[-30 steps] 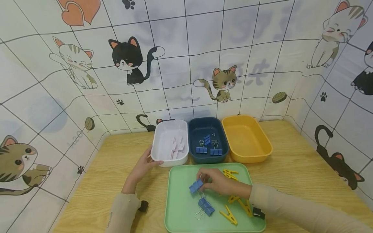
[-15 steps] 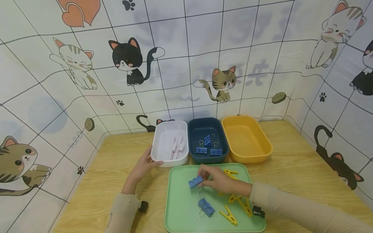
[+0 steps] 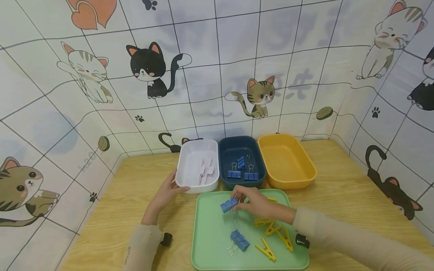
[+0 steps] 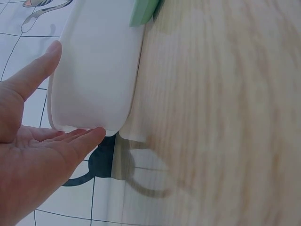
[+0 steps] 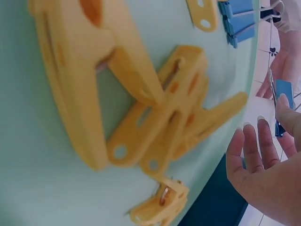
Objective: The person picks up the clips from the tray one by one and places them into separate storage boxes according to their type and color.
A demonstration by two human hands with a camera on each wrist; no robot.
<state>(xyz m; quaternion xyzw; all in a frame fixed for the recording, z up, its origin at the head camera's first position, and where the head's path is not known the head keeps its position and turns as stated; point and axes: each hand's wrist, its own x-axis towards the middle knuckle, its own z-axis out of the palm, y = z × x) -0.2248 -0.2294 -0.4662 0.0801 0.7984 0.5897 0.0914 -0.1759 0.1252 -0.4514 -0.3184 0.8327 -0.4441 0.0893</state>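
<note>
My right hand [image 3: 252, 201] pinches a blue binder clip [image 3: 228, 205] between thumb and fingers, above the far part of the green tray [image 3: 208, 229]. The same clip shows at the right edge of the right wrist view, while the other fingers are spread. A second blue binder clip [image 3: 240, 240] lies on the tray, its wire handle facing left. Several yellow clothespins [image 3: 266, 249] lie on the tray under and beside my right forearm. My left hand [image 3: 166, 195] touches the near left corner of the white bin [image 3: 179, 169], with straight fingers and the thumb at its front edge.
Pale pink-white clothespins [image 3: 206, 171] lie in the white bin. Beside it, the navy bin [image 3: 225, 150] holds several blue binder clips [image 3: 241, 163]. The yellow bin [image 3: 288, 162] stands at the right end of the row. Behind them rises a cat-patterned cloth wall [image 3: 203, 82].
My right hand has moved up and slightly away with the pinched binder clip, farther from the clip lying on the tray. My left hand stays at the white bin.
</note>
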